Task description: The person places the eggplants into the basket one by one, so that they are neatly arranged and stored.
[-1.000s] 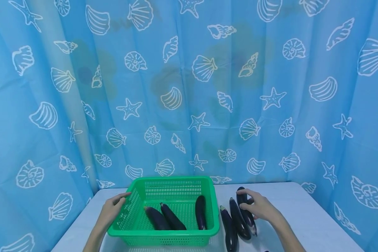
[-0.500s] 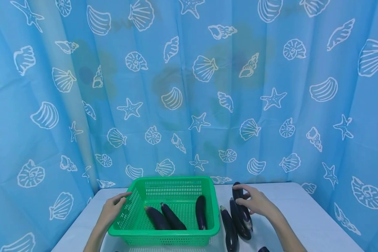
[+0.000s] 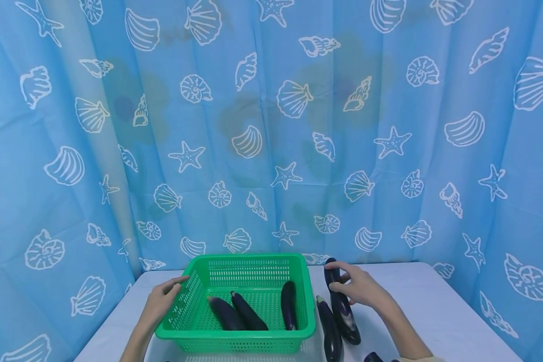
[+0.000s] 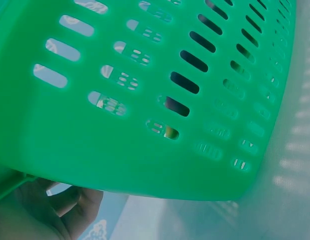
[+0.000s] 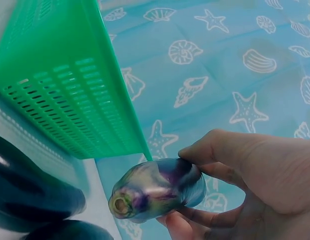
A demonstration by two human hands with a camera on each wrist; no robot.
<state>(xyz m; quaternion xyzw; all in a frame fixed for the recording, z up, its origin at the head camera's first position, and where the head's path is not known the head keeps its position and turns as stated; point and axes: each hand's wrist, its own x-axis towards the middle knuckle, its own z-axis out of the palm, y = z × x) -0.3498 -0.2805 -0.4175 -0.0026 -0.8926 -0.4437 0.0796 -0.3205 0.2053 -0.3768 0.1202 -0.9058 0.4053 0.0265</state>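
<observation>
"What does the right hand (image 3: 361,287) have?"

"A glossy dark purple eggplant (image 3: 333,276), pinched between the thumb and the curled fingers. Its calyx end faces the wrist camera."

"Where is that, exactly?"

"Toward the far edge of the white tabletop (image 3: 418,306), just right of the perforated green plastic basket (image 3: 235,333) and outside it. From the head camera it overlaps a second eggplant (image 3: 354,336). Whether those two touch, I can't tell."

"Any more beside the basket?"

"A third eggplant (image 3: 329,329), green at the tip, lies along the basket's near right corner. Another dark, rounded end (image 3: 373,357) pokes in at the bottom of the head view, cut off there."

"And the left hand (image 3: 161,297)?"

"At the basket's left rim: thumb and index finger spread apart, the index fingertip on the rim. How the remaining fingers lie, I can't tell."

"Inside the basket?"

"Three eggplants: two slanting side by side (image 3: 227,313) near the front wall, one (image 3: 288,304) by the right wall. A blue seashell-print curtain (image 3: 262,201) hangs behind the tabletop's far edge."
</observation>
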